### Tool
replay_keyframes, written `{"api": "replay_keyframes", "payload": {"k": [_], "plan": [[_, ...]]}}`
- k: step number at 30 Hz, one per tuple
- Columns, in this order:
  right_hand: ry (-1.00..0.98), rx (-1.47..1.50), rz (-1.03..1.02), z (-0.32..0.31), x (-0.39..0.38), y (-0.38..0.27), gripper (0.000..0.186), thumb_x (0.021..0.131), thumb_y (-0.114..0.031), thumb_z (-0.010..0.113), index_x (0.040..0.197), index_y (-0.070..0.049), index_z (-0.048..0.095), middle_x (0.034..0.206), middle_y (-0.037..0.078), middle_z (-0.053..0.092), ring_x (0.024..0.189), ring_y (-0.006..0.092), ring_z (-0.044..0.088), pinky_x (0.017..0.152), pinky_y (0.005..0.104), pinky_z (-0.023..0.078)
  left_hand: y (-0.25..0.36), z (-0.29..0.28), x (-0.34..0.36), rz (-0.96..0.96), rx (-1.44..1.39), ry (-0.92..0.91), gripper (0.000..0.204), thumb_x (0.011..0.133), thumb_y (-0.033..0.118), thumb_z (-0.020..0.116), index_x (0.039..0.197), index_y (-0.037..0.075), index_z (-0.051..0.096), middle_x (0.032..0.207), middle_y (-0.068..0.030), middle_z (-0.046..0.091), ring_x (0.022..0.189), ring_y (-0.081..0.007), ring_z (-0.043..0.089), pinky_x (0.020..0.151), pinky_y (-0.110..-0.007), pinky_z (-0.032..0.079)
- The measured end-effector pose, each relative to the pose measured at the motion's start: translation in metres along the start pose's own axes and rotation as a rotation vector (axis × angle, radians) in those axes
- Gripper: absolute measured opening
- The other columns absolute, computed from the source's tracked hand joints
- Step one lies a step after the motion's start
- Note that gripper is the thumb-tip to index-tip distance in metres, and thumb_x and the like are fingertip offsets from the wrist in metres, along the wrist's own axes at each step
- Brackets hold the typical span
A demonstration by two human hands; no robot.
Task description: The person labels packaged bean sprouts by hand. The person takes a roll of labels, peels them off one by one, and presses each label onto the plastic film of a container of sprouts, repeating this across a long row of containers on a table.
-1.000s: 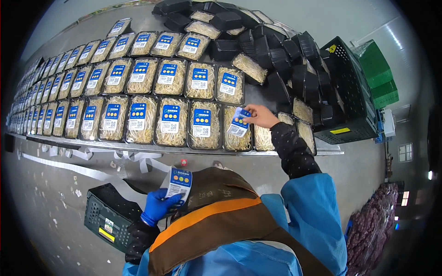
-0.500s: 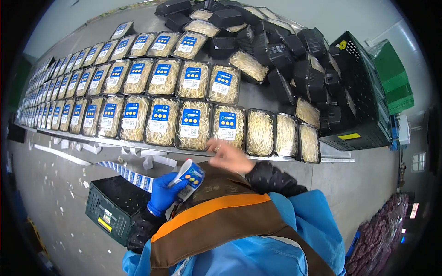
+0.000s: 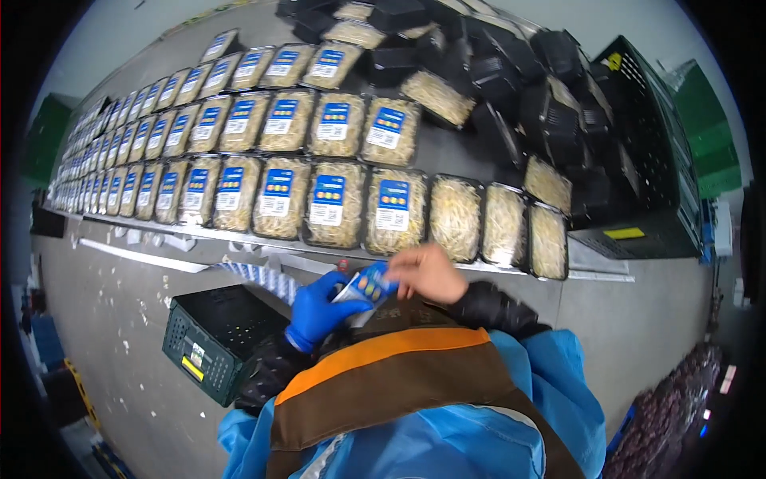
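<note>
My left hand (image 3: 319,311), in a blue glove, is closed round a strip of blue-and-white sticker labels (image 3: 369,286) in front of my apron. A long tail of the label strip (image 3: 259,277) trails off to the left. My bare right hand (image 3: 431,275) pinches at the right edge of the front label; its fingertips are slightly blurred. Just beyond my hands is a labelled tray of bean sprouts (image 3: 395,209), the last labelled one in the near row. To its right stand three trays without labels, the closest being a sprout tray (image 3: 456,217).
Rows of labelled sprout trays (image 3: 278,199) cover the table's left side. Black trays (image 3: 550,120) lie heaped at the back right beside a dark green crate (image 3: 646,199). Another crate (image 3: 211,343) stands on the floor at left, near white backing strips (image 3: 136,254).
My right hand has come back from the tray row to the labels in my left hand and pinches there. My left hand has shifted right and up; the view has moved slightly.
</note>
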State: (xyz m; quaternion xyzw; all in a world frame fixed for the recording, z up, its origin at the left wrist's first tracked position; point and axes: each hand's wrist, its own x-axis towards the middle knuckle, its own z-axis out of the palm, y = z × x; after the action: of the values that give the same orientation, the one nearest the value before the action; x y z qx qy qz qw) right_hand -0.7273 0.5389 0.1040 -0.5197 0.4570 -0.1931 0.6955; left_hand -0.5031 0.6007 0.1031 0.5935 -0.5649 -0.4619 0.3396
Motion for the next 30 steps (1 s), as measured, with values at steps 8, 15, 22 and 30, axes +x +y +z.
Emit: {"api": "replay_keyframes", "payload": {"k": [8, 15, 22, 30], "plan": [[0.145, -0.579, -0.190, -0.187, 0.035, 0.012, 0.044, 0.068, -0.034, 0.078, 0.088, -0.002, 0.056, 0.074, 0.008, 0.059, 0.068, 0.0154, 0.057, 0.062, 0.0295, 0.044, 0.002, -0.024, -0.007, -0.160, -0.043, -0.334, 0.032, 0.076, 0.016, 0.075, 0.103, 0.003, 0.066, 0.082, -0.0107, 0.068, 0.070, -0.0126, 0.064, 0.063, -0.026, 0.051], [0.540, -1.168, -0.248, -0.140, 0.029, 0.028, 0.056, 0.063, -0.036, 0.076, 0.110, -0.014, 0.054, 0.094, 0.014, 0.058, 0.091, 0.0319, 0.059, 0.076, 0.0400, 0.047, -0.005, -0.018, 0.000, 0.086, 0.099, -0.302, 0.013, 0.077, 0.008, 0.072, 0.088, 0.002, 0.068, 0.090, -0.0075, 0.064, 0.082, -0.0127, 0.060, 0.072, -0.028, 0.049], [-0.324, -0.050, -0.091, -0.014, -0.019, 0.027, 0.035, 0.086, -0.011, 0.063, 0.119, -0.003, 0.054, 0.094, 0.007, 0.066, 0.073, 0.0112, 0.064, 0.061, 0.0230, 0.052, 0.026, 0.012, 0.011, -0.120, -0.185, -0.193, 0.011, 0.076, 0.007, 0.072, 0.082, 0.000, 0.066, 0.078, -0.0069, 0.064, 0.071, -0.0104, 0.059, 0.064, -0.025, 0.048], [-0.233, -0.039, -0.108, -0.011, -0.030, 0.010, 0.018, 0.083, -0.014, 0.067, 0.093, 0.001, 0.063, 0.076, 0.006, 0.065, 0.060, 0.0071, 0.061, 0.053, 0.0203, 0.047, 0.036, 0.033, 0.020, -0.256, -0.451, -0.151, 0.005, 0.077, -0.001, 0.068, 0.082, -0.001, 0.066, 0.079, -0.0063, 0.066, 0.071, -0.0104, 0.061, 0.068, -0.024, 0.049]]}}
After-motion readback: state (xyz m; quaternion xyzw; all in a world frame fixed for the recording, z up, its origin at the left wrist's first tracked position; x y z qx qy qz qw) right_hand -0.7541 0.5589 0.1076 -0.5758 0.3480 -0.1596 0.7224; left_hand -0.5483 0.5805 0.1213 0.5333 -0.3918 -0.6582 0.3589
